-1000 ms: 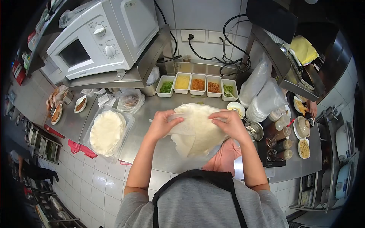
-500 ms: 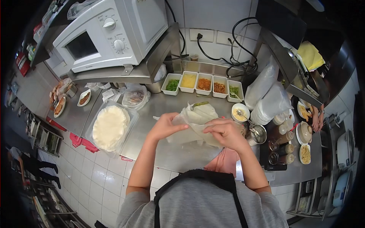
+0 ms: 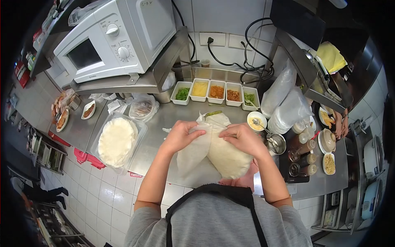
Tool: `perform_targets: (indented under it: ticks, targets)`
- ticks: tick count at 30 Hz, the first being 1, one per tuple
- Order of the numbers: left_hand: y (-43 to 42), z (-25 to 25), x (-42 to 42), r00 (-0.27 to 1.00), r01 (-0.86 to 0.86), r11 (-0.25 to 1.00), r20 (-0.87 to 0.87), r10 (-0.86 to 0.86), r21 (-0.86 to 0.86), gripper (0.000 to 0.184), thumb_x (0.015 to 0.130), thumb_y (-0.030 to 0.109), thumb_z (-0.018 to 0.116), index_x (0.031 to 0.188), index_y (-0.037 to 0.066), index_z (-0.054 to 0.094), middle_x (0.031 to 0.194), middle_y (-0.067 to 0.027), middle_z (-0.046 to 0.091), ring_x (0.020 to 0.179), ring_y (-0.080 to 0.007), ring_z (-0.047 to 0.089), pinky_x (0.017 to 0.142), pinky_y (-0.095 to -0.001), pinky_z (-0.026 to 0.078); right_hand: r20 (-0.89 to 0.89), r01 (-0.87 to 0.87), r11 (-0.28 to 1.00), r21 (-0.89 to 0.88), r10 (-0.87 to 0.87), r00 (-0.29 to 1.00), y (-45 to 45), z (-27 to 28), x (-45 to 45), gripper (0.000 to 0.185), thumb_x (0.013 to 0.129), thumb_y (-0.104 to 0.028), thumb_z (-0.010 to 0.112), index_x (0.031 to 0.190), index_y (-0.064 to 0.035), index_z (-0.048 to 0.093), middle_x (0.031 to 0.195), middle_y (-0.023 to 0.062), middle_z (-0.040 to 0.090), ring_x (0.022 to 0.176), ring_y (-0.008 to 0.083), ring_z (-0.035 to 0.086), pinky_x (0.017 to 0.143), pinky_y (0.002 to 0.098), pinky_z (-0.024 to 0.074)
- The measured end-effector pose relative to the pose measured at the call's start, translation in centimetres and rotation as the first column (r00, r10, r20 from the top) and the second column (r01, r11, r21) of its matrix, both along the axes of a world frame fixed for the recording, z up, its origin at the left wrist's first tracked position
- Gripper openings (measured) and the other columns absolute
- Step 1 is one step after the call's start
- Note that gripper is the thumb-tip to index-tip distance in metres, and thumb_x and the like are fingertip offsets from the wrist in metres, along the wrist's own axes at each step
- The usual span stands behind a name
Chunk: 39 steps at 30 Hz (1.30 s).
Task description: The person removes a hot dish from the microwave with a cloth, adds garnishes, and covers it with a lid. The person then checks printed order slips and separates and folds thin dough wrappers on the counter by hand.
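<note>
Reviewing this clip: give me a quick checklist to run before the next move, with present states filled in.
1. Left hand grip on thin translucent sheet: ok, pinched near its top.
2. Right hand grip on dough sheet: ok, pinched near its upper part.
3. The two sheets fully apart: not ok, they meet between the hands.
4. Dough sheet clear of pink cloth: cannot tell, they overlap in view.
5. Pale stack inside plastic container: ok.
</note>
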<state>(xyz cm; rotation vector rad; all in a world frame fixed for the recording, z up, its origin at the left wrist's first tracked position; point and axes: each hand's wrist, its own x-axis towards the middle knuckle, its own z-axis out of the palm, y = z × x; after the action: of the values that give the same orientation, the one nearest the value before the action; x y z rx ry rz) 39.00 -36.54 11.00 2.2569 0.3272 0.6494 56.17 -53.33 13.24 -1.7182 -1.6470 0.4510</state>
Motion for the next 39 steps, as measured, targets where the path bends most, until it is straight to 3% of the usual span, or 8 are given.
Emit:
perform_targets:
  ticks: [2, 8, 14, 17, 25, 32, 35, 39]
  targets:
    - [0.5, 0.4, -0.9, 0.991, -0.085, 0.996, -0.100, 0.085, -0.001, 0.021, 0.080, 0.021, 0.069, 0.087, 0.001, 0.066, 0.069, -0.0152, 0.064, 0.061, -0.0288, 0.060, 0.061, -0.0339, 0.047, -0.066, 0.032, 0.999, 0.011, -0.031, 0.997, -0.5, -0.2, 0.6, 0.016, 0.076, -0.001, 0.063, 0.092, -0.0013, 0.069, 0.086, 0.0123, 0.066, 0.081, 0.0244, 0.063, 0.073, 0.0291, 0.0482]
    - [2.0, -1.6, -3.7, 0.965, -0.256, 0.948, 0.009, 0.263, -0.191, 0.018, 0.080, 0.017, 0.070, 0.084, 0.000, 0.066, 0.067, -0.0084, 0.066, 0.062, -0.0110, 0.058, 0.058, -0.0294, 0.046, -0.248, 0.146, 0.989, -0.012, -0.144, 0.958, -2.2, 0.7, 2.1, 0.015, 0.076, -0.002, 0.066, 0.091, -0.0017, 0.069, 0.087, 0.0129, 0.066, 0.080, 0.0209, 0.063, 0.074, 0.0281, 0.0482]
    - [2.0, -3.9, -4.4, 0.990, 0.020, 0.902, 0.138, 0.044, -0.432, 0.019, 0.081, 0.018, 0.070, 0.088, 0.000, 0.068, 0.072, -0.0058, 0.067, 0.072, -0.0095, 0.058, 0.068, -0.0271, 0.047, -0.159, 0.014, 0.996, 0.085, 0.000, 0.987, -1.6, 1.0, 0.8, 0.018, 0.073, 0.004, 0.060, 0.088, -0.0022, 0.068, 0.083, 0.0111, 0.065, 0.078, 0.0236, 0.063, 0.071, 0.0297, 0.0479]
    - [1.1, -2.2, -2.5, 0.994, 0.021, 0.951, -0.094, -0.052, -0.308, 0.023, 0.081, 0.022, 0.070, 0.093, 0.002, 0.068, 0.078, -0.0091, 0.069, 0.076, -0.0125, 0.061, 0.072, -0.0283, 0.048, -0.068, -0.100, 0.991, 0.094, 0.107, 0.992, -0.4, 1.1, -0.9, 0.021, 0.072, 0.005, 0.058, 0.089, -0.0027, 0.068, 0.087, 0.0099, 0.064, 0.082, 0.0241, 0.063, 0.072, 0.0299, 0.0478]
    - [-0.6, -0.5, 0.1, 0.986, 0.023, 0.998, -0.166, -0.032, -0.052, 0.023, 0.079, 0.024, 0.070, 0.087, 0.003, 0.068, 0.074, -0.0154, 0.065, 0.067, -0.0297, 0.062, 0.065, -0.0349, 0.048, 0.264, -0.078, 0.995, 0.067, 0.058, 0.963, 0.2, 0.6, -2.1, 0.018, 0.073, -0.007, 0.062, 0.090, -0.0053, 0.068, 0.097, 0.0130, 0.063, 0.090, 0.0320, 0.061, 0.079, 0.0403, 0.0474]
    - [1.6, -1.3, -1.1, 0.999, -0.036, 0.999, -0.008, 0.036, -0.009, 0.023, 0.080, 0.023, 0.069, 0.081, 0.000, 0.066, 0.068, -0.0161, 0.062, 0.057, -0.0283, 0.058, 0.056, -0.0340, 0.045, 0.003, -0.035, 0.997, -0.062, 0.035, 0.999, 0.0, -0.3, 0.5, 0.020, 0.075, -0.005, 0.064, 0.094, -0.0045, 0.069, 0.087, 0.0107, 0.066, 0.083, 0.0267, 0.063, 0.074, 0.0310, 0.0479]
    - [2.4, -1.3, -2.5, 0.991, -0.136, 0.988, -0.005, 0.136, -0.068, 0.018, 0.079, 0.016, 0.071, 0.078, -0.001, 0.065, 0.062, -0.0063, 0.061, 0.054, -0.0085, 0.049, 0.053, -0.0251, 0.041, -0.161, -0.022, 0.995, -0.092, 0.007, 0.987, -1.0, 1.0, 1.4, 0.021, 0.077, -0.001, 0.064, 0.096, -0.0038, 0.069, 0.085, 0.0090, 0.065, 0.080, 0.0154, 0.061, 0.073, 0.0273, 0.0468]
    - [3.0, -2.1, -4.0, 0.972, -0.217, 0.958, 0.047, 0.229, -0.189, 0.018, 0.080, 0.017, 0.070, 0.077, 0.000, 0.065, 0.059, -0.0047, 0.060, 0.054, -0.0081, 0.048, 0.053, -0.0248, 0.041, -0.279, -0.007, 0.994, -0.111, -0.024, 0.960, -1.7, 1.8, 1.7, 0.020, 0.077, 0.000, 0.064, 0.096, -0.0026, 0.069, 0.086, 0.0070, 0.065, 0.081, 0.0139, 0.060, 0.073, 0.0262, 0.0465]
